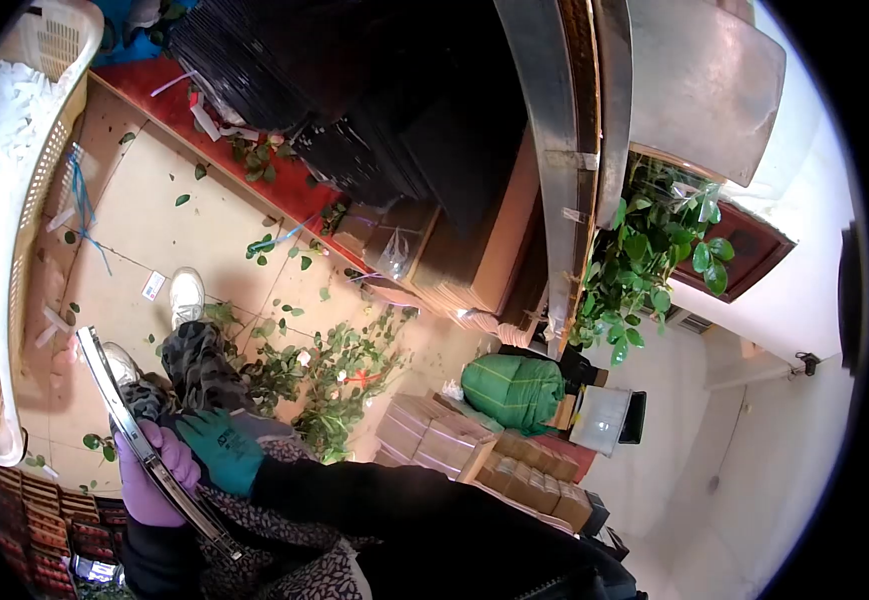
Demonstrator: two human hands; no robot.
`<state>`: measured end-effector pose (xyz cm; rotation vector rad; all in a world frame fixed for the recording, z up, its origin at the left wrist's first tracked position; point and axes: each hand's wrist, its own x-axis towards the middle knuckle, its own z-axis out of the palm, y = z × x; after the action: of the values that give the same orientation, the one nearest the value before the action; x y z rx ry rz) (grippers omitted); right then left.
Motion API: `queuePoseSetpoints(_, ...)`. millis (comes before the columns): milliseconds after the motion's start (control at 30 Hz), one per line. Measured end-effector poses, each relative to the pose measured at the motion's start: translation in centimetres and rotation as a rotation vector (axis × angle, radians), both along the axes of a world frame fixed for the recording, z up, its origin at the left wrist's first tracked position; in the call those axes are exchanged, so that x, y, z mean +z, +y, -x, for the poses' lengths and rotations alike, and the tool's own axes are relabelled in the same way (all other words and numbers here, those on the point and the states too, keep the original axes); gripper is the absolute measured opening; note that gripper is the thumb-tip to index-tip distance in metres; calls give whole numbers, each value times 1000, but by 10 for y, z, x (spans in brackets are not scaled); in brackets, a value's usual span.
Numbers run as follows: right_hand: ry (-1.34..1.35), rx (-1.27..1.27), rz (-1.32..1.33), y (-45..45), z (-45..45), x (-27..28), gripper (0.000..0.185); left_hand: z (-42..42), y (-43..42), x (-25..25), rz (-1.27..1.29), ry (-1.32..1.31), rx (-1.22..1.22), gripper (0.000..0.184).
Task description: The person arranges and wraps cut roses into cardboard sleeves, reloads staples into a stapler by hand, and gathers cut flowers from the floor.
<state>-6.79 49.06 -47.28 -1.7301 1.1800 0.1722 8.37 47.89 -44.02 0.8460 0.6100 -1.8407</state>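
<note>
A teal-gloved hand, my left hand (219,450), has its fingers stretched out over my lap beside the bar; whether it touches the bar I cannot tell. My right hand (147,482) wears a purple glove, its fingers wrapped round a long, narrow, shiny metal bar (115,400). One end of the bar reaches past my shoe, the other lies over my leopard-print apron (285,525). The view is turned sideways, with the floor to the left. The kind of bar is unclear.
A cream basket (23,250) of white pieces stands at left. Leafy cut stems (335,380) litter the tiled floor (140,215). Black stacked sheets (355,160) rest above cardboard. More leaves (645,235) lie on a metal-edged table (567,180). Boxes (425,430) and a green sack (513,393) stand behind.
</note>
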Motion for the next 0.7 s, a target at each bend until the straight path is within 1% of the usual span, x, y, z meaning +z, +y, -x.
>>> queuePoseSetpoints(33, 5, -1, 1, 7, -1, -3, 61, -2, 1, 0, -11, -22, 0, 43)
queuePoseSetpoints(100, -118, -116, 40, 24, -4, -17, 57, -3, 2, -2, 23, -5, -4, 43)
queuePoseSetpoints(133, -117, -126, 57, 37, -5, -26, 57, -4, 5, -4, 16, 2, 1, 43)
queuePoseSetpoints(200, -113, -195, -121, 59, -12, -42, 50, -5, 6, -6, 1, -15, -2, 43)
queuePoseSetpoints(233, -116, -200, -110, 64, -17, -48, 50, -6, 6, -6, 12, -16, -9, 43)
queuePoseSetpoints(267, -202, -329, -343, 61, -24, -50, 47, -8, 6, -6, 15, -27, -17, 43)
queuePoseSetpoints(333, -297, -458, -575, 58, -33, -51, 45, -14, 2, -3, 7, -42, -25, 43)
queuePoseSetpoints(433, -94, -81, 0, 54, -27, -40, 46, -23, 0, -2, 46, -31, -30, 43)
queuePoseSetpoints(467, -92, -81, 2, 51, -25, -36, 46, -25, 0, -1, 49, -29, -29, 43)
queuePoseSetpoints(533, -90, -31, 106, 39, -24, -28, 49, -28, -1, 1, 21, -52, -21, 43)
queuePoseSetpoints(567, -90, -31, 114, 33, -25, -30, 49, -28, -3, 3, 28, -51, -20, 43)
queuePoseSetpoints(633, -67, 70, -318, 20, -29, -36, 50, -28, -11, 7, 40, -85, -26, 39)
queuePoseSetpoints(700, -69, 87, -297, 15, -31, -37, 49, -30, -12, 5, 57, -85, -40, 40)
